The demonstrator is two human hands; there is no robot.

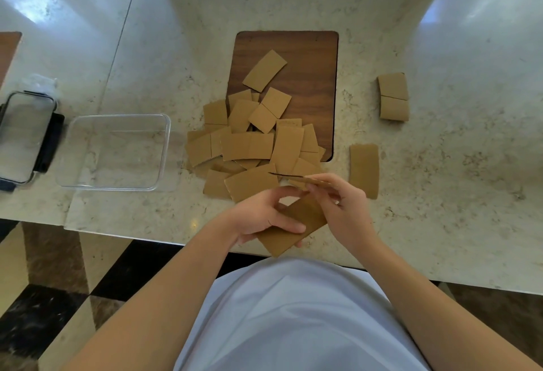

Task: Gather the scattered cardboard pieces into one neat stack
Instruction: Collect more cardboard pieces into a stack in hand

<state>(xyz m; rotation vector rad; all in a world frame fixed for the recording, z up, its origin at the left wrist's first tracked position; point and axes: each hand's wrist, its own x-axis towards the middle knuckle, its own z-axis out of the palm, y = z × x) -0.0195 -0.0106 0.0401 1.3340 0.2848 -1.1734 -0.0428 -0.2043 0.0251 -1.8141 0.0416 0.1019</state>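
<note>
Bench point(440, 47), contents by position:
- Centre: board point(311, 77), lying flat on the bench.
- Pile of cardboard pieces point(252, 144): overlaps the board's near-left corner and spills onto the bench.
- One piece point(264, 70): alone on the board, far of the pile.
- Folded piece point(393, 97): right of the board, apart.
- Single piece point(364, 169): near-right of the board.
- Container point(117, 152): left of the pile.
- Lid point(25, 135): left of the container, just beside it.

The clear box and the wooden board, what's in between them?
In the head view, bare counter, then cardboard pieces spilling off the wooden board toward the clear box.
</note>
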